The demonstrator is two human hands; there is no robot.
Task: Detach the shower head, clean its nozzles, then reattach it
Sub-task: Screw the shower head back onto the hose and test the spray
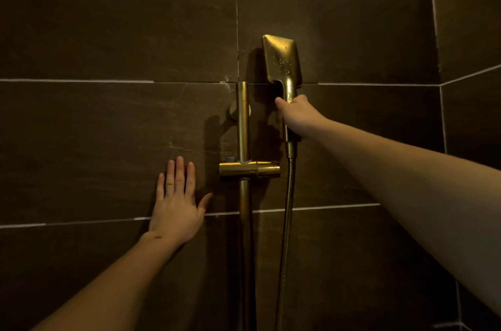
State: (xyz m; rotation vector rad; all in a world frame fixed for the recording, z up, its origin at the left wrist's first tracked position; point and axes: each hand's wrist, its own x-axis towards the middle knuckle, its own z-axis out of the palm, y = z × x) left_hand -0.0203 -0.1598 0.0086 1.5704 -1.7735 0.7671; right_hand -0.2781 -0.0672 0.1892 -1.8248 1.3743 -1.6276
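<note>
While my right hand [296, 116] grips the shower head [282, 59] handle beside the rail [243, 124], clear of its holder [249, 168], my left hand [177, 200] lies flat, fingers spread, on the wall [108, 127]. Wet handle could slip; hose [287, 208] may snag.

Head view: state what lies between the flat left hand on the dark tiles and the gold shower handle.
In the head view, the upright gold slide rail and its horizontal gold holder.

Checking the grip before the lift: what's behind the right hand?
The right hand wraps the shower head handle; the hose hangs out below it. Behind is dark wall tile. The covered handle section and the fingers cannot be seen.
</note>
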